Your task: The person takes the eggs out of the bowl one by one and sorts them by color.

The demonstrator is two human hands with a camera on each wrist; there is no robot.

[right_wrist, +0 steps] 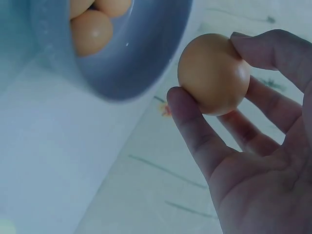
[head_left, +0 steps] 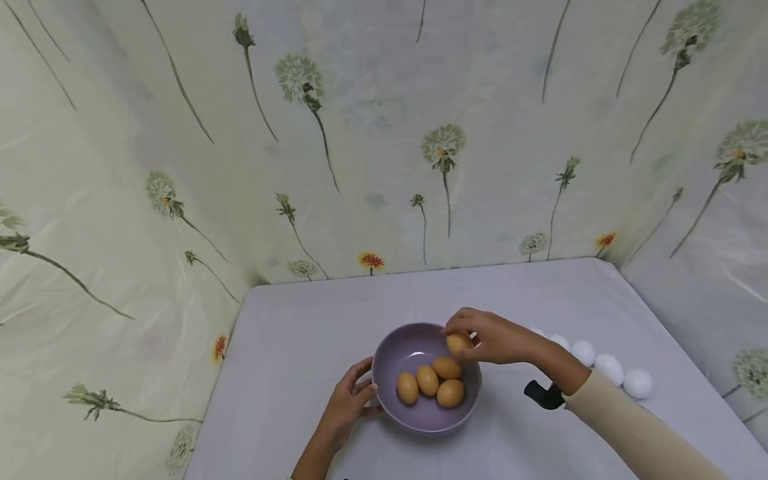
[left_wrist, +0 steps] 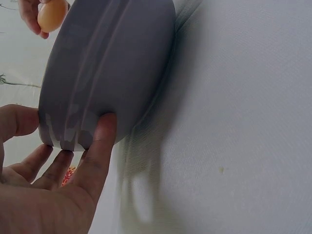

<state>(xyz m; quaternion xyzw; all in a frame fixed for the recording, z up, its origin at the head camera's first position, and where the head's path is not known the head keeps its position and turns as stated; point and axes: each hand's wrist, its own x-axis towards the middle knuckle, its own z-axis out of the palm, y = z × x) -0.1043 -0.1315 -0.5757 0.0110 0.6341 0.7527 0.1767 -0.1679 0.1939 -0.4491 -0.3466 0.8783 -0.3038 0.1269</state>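
Observation:
A purple bowl [head_left: 384,397] stands on the table with several brown eggs [head_left: 427,381] lying inside it. My left hand [head_left: 351,400] holds the bowl at its left side, with fingertips spread along the outer wall and rim, as the left wrist view shows. Over the bowl's far right rim, my right hand [head_left: 495,339] pinches another brown egg [head_left: 459,343] between thumb and fingers. In the right wrist view this held egg [right_wrist: 213,73] is above the rim, apart from the eggs in the bowl [right_wrist: 92,33].
A row of several white, egg-like objects [head_left: 609,369] lies on the table to the right, partly hidden behind my right forearm. A black curved piece [head_left: 545,395] shows beside the right wrist. Flower-patterned sheets [head_left: 384,167] hang around the white-covered table [head_left: 288,333].

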